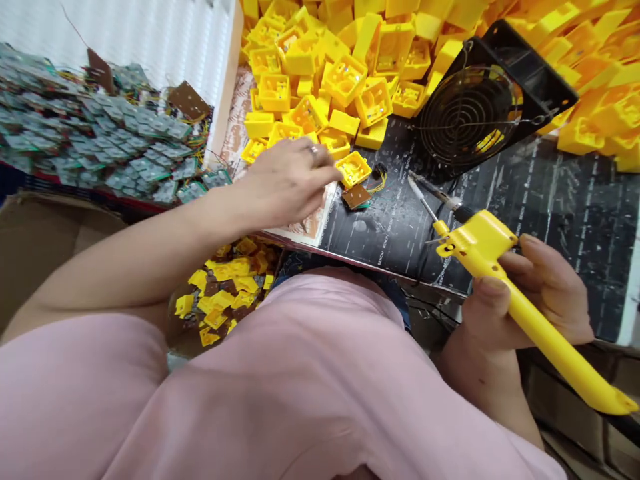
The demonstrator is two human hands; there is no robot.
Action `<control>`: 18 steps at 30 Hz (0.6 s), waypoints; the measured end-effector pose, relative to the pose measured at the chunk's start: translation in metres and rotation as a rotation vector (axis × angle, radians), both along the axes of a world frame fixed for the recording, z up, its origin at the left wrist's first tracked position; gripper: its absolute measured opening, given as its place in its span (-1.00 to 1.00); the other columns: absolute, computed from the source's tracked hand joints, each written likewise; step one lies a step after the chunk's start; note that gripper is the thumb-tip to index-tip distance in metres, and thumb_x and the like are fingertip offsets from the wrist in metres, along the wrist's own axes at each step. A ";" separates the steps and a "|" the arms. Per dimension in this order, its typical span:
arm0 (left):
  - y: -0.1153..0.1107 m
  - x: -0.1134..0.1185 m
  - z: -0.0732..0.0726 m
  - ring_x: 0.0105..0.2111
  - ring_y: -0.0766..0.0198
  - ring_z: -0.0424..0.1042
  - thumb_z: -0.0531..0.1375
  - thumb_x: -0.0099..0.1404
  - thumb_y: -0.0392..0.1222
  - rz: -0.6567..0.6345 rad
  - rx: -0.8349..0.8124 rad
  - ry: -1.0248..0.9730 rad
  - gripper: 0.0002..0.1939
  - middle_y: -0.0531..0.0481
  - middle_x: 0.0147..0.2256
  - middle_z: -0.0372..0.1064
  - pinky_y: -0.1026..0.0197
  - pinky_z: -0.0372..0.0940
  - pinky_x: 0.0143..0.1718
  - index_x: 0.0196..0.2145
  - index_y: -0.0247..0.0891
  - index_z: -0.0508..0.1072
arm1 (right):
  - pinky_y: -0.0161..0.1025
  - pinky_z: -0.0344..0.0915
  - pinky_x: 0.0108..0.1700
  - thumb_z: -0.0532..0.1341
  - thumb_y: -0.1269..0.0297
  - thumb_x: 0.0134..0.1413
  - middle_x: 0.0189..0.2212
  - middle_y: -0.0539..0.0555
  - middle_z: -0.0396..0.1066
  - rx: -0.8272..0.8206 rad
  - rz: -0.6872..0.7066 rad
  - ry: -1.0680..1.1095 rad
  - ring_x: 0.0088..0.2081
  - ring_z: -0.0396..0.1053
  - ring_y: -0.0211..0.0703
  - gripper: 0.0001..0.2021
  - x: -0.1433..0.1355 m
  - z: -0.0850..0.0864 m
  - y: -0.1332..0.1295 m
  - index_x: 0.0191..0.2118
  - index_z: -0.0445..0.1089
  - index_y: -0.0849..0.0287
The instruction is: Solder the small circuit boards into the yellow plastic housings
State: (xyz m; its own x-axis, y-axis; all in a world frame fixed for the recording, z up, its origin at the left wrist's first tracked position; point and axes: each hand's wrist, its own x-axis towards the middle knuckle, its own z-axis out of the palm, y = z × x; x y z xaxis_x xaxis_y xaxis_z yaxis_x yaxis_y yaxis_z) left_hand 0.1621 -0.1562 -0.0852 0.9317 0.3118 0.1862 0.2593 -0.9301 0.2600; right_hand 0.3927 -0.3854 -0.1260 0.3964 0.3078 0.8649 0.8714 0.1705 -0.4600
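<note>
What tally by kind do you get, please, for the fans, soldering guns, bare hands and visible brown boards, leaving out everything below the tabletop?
Fan: 1
Soldering gun: 1
Bare hands: 2 (left hand, right hand)
Visible brown boards: 3
Total: 7

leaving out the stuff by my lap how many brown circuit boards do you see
3: a left board and a right board on the gray-green pile, and a third board beside the yellow case by your left hand. More may be buried.
</note>
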 end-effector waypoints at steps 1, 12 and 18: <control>0.000 0.017 -0.004 0.10 0.05 0.44 0.18 0.45 0.10 -0.001 -0.011 0.000 -0.61 -0.12 -0.10 0.62 -0.23 0.24 0.31 0.07 -0.18 0.53 | -0.30 0.53 -0.32 0.50 0.13 0.12 -0.16 0.09 0.66 -0.029 0.003 0.008 -0.37 0.60 -0.15 -0.56 -0.001 0.001 0.000 0.10 0.60 0.10; 0.020 0.057 0.029 0.11 0.07 0.49 0.17 0.47 -0.25 -0.417 0.085 0.128 -0.58 -0.11 0.15 0.54 -0.04 0.36 0.18 0.25 -0.14 0.46 | -0.30 0.48 -0.39 0.55 0.17 0.03 -0.28 0.07 0.65 0.037 -0.130 0.010 -0.44 0.57 -0.15 -0.60 0.025 -0.008 -0.017 0.00 0.65 0.11; -0.015 0.051 0.011 0.26 0.01 0.44 0.13 0.45 -0.23 -0.495 -0.003 0.174 -0.49 -0.19 0.32 0.39 -0.03 0.34 0.25 0.31 -0.17 0.39 | -0.24 0.53 -0.25 0.49 0.05 0.16 -0.18 0.10 0.63 -0.036 -0.119 0.079 -0.33 0.57 -0.14 -0.56 0.012 0.001 -0.006 0.11 0.60 0.10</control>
State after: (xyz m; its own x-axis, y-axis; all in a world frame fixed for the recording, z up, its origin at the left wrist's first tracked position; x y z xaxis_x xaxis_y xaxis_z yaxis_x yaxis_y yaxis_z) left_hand 0.2129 -0.1714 -0.0745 0.9848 -0.1731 0.0158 -0.1714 -0.9516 0.2549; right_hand 0.4042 -0.3917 -0.1254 0.4985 0.2845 0.8189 0.8453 0.0499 -0.5320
